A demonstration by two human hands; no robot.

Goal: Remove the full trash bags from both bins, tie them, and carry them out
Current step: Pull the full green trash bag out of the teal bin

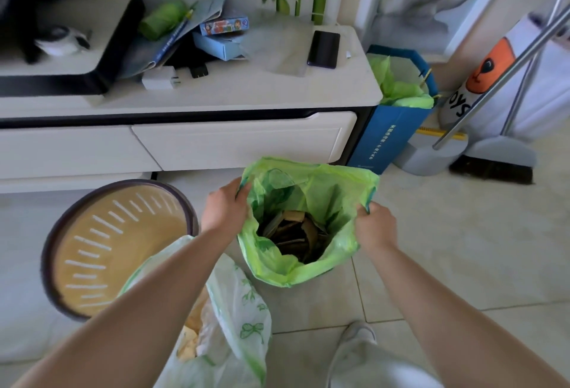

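Nearest, a pale printed bag (pixel 234 319) of rubbish sits on the floor, out of its bin and untied. Beside it the round bin (pixel 117 245) stands empty. Ahead, the left hand (pixel 226 202) and right hand (pixel 374 227) each grip the rim of the green bag (pixel 296 273), mouth spread, cardboard inside; whether a bin is under it is unclear. Tying and carrying out remain. Farther off, the desk (pixel 216 94) is cluttered.

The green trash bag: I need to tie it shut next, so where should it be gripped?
Grip the green trash bag by its loose top rim on opposite sides, from above, as the left hand and right hand do; the mouth gapes upward.
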